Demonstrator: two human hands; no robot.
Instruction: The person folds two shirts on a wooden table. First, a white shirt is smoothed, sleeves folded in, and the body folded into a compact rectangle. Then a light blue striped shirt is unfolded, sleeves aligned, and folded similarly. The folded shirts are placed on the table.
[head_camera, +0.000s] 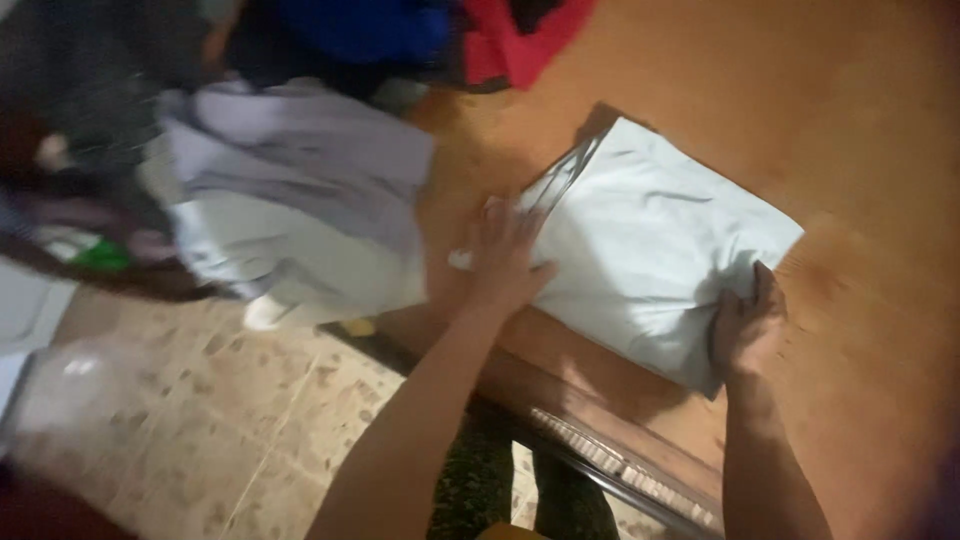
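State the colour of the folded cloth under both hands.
Pale bluish-white folded cloth, head view.

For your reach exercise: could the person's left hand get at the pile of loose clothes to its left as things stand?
Probably yes. The left hand lies flat on the folded pale garment, and the pile of loose clothes sits just beside it on the wooden table, nothing between.

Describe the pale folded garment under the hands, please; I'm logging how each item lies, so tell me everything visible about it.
The pale folded garment is light, whitish-blue soft cloth, folded into a rough rectangle with shallow creases. It lies flat and askew on the brown wooden table, near its front edge. Layered edges show at its upper left corner. The left hand rests flat on its left edge; the right hand pinches its lower right corner. The picture is blurred, so seams or prints cannot be told.
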